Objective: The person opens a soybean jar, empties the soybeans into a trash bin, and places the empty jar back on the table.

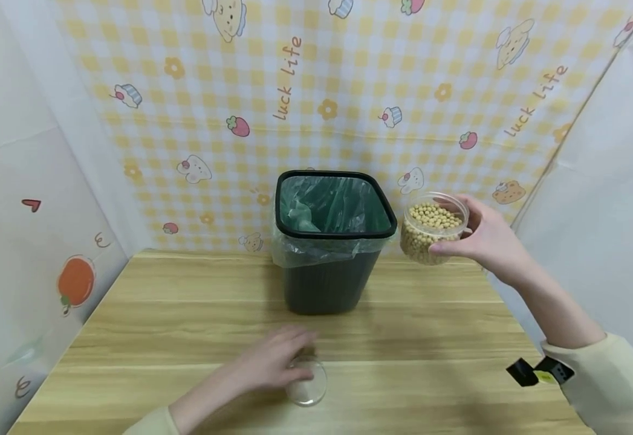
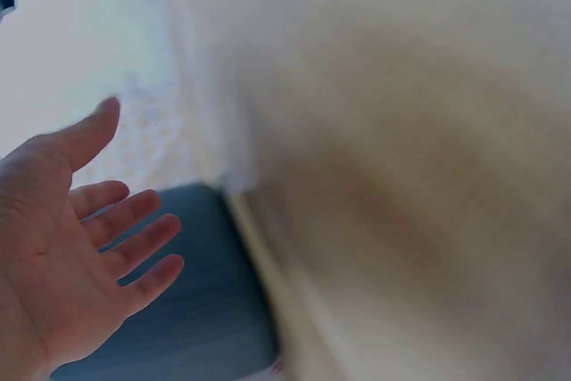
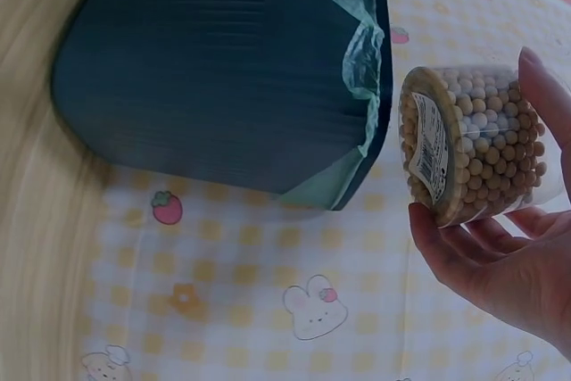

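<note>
The surface point(image 1: 185, 320) is a light wood-grain top, its streaks running from 9 to 3 o'clock. 2 things rest directly on it. A dark bin point(image 1: 324, 281) stands upright toward 12 o'clock, near the far edge. At 6 o'clock from it, well apart, lies a clear round lid point(image 1: 313, 391), its upper-left part covered.

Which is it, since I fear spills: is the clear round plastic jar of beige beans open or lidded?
Open: the head view shows the jar uncapped, beans uncovered at its mouth.

Bin point(image 1: 324, 283) beside jar point(image 1: 425, 234) — room leftward
</note>
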Motion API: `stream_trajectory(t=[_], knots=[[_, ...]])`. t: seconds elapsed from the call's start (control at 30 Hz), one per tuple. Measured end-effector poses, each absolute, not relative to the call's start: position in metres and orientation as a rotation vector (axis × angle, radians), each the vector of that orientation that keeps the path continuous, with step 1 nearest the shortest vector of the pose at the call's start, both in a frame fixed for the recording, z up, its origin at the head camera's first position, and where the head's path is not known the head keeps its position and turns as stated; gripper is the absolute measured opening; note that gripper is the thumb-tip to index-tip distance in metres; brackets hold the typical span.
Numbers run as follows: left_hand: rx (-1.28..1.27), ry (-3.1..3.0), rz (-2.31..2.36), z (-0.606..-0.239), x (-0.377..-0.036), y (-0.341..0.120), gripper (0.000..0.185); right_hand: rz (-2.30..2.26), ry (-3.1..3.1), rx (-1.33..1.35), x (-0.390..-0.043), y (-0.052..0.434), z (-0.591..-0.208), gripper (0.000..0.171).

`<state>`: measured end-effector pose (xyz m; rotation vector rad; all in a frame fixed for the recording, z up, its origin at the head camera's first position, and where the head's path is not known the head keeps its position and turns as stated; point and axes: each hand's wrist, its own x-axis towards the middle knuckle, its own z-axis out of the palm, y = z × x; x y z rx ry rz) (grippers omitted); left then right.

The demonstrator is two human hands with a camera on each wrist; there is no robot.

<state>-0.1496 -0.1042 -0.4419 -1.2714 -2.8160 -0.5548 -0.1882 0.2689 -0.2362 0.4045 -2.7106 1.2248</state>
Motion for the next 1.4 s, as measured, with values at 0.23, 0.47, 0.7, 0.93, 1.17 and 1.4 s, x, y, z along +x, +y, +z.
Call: stream_trajectory(t=[0.23,0.47,0.7,0.93,1.17,1.4], knots=[[-1.162,-2.61,-0.642,-0.38,-0.173,-0.129,0.058,1.17,-2.729,0.338,-0.2,0.258,-0.216,0.079],[-0.875,-2.497,-0.561,-0.313,-0.187,-0.147,0.044,1.138,-2.733,0.355,-0.218,0.245,-0.203,0.083],[-0.596,-2.596,-0.756,-0.281,-0.22,-0.153,0.051,1.142,-2.717,0.375,-0.241,0.224,-0.197,0.086],[-0.426,-2.75,-0.95,-0.277,-0.248,-0.151,0.072,1.099,-2.738,0.413,-0.264,0.205,-0.198,0.089],[-0.395,-2.846,-1.009,-0.28,-0.265,-0.14,0.069,1.012,-2.786,0.45,-0.283,0.193,-0.196,0.093],[-0.35,-2.891,-1.075,-0.286,-0.27,-0.129,0.054,0.856,-2.853,0.514,-0.293,0.177,-0.184,0.099]])
